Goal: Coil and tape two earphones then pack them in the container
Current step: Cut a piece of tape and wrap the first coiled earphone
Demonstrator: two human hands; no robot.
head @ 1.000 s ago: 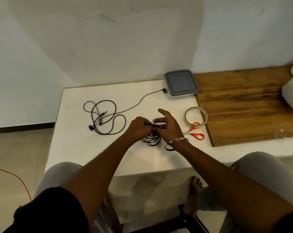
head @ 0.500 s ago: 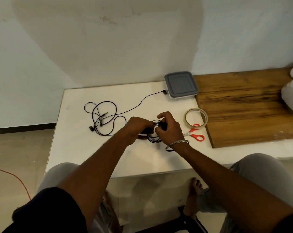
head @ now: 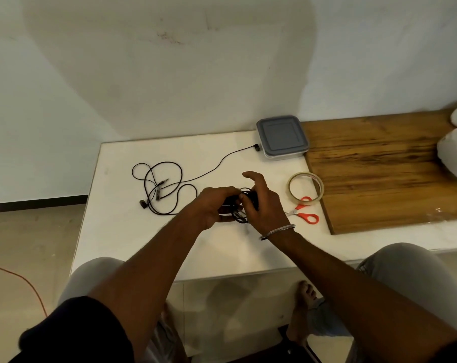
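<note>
Above the middle of the white table (head: 133, 231), my left hand (head: 217, 203) grips a bundle of black coiled earphone cable (head: 241, 214). My right hand (head: 261, 203) holds the same coil from the right, its thumb raised and fingers over the loops. A second black earphone (head: 164, 187) lies loose and uncoiled on the table to the left, its cord running up to a bud beside the container. The container (head: 282, 136), clear with a grey lid on, stands at the back. A roll of clear tape (head: 304, 186) lies right of my hands.
Orange-handled scissors (head: 306, 213) lie just below the tape roll. A wooden board (head: 384, 169) covers the right side, with white objects (head: 455, 150) at its far right edge. My knees sit under the table's front edge. An orange cable runs over the floor at left.
My right hand went from curled tightly on the coil to lifting its thumb while turning over the loops. Both hands stay at the same spot; the loose earphone has not moved.
</note>
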